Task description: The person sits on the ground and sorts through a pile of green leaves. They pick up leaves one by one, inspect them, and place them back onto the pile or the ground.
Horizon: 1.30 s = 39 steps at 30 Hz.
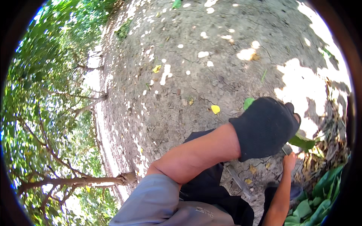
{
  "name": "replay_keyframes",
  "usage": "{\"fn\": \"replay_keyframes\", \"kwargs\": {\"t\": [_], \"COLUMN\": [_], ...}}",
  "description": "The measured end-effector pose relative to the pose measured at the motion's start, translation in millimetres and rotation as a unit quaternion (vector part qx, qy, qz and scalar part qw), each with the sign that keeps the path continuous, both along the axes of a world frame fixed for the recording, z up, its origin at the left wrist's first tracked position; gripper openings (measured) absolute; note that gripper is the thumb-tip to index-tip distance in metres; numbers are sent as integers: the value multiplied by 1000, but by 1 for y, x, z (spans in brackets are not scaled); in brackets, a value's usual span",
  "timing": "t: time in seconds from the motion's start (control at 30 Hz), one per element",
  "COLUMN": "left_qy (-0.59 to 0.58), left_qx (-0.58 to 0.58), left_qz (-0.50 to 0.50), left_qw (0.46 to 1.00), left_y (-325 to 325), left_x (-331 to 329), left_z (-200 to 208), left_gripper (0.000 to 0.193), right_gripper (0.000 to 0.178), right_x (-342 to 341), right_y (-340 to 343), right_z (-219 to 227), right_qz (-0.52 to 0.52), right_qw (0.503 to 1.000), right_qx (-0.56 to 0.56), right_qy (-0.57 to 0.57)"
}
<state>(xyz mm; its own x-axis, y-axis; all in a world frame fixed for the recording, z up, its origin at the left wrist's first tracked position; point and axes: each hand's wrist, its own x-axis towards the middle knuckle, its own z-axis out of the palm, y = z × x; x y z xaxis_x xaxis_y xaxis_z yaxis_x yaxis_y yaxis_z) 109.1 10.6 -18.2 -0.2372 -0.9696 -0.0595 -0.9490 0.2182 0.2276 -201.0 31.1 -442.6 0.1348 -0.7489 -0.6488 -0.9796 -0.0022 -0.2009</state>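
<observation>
The head view shows the left hand (266,128), in a black glove, at the right of the frame, closed around a green leaf (301,142) above cracked bare ground (211,71). Just below it, the bare right hand (289,161) pinches a small grey tool (286,150), with a pile of green leaves (316,199) in the lower right corner.

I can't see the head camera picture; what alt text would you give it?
A left hand in a black knitted glove grips a broad green leaf above cracked grey soil, while the bare right hand touches its base beside a heap of cut green leaves. Trees line the left edge.
</observation>
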Motion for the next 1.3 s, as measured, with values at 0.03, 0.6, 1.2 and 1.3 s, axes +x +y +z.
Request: {"fn": "replay_keyframes", "kwargs": {"t": [0.03, 0.6, 1.2, 1.3], "left_qy": [14, 111, 100, 133], "left_qx": [1, -23, 69, 31], "left_qz": [5, 23, -26, -10], "left_qw": [1000, 993, 992, 991], "left_y": [1, 10, 18, 15], "left_x": [3, -6, -19, -21], "left_z": [3, -1, 19, 3], "left_gripper": [19, 15, 17, 14], "right_gripper": [30, 16, 18, 23], "right_x": [6, -25, -271, -309], "right_y": [-2, -32, -61, -56], "right_z": [6, 41, 211, 223], "right_qz": [19, 127, 102, 71], "right_qw": [1000, 985, 991, 992], "right_qx": [-7, -5, -92, -94], "right_qy": [-2, -116, -8, -36]}}
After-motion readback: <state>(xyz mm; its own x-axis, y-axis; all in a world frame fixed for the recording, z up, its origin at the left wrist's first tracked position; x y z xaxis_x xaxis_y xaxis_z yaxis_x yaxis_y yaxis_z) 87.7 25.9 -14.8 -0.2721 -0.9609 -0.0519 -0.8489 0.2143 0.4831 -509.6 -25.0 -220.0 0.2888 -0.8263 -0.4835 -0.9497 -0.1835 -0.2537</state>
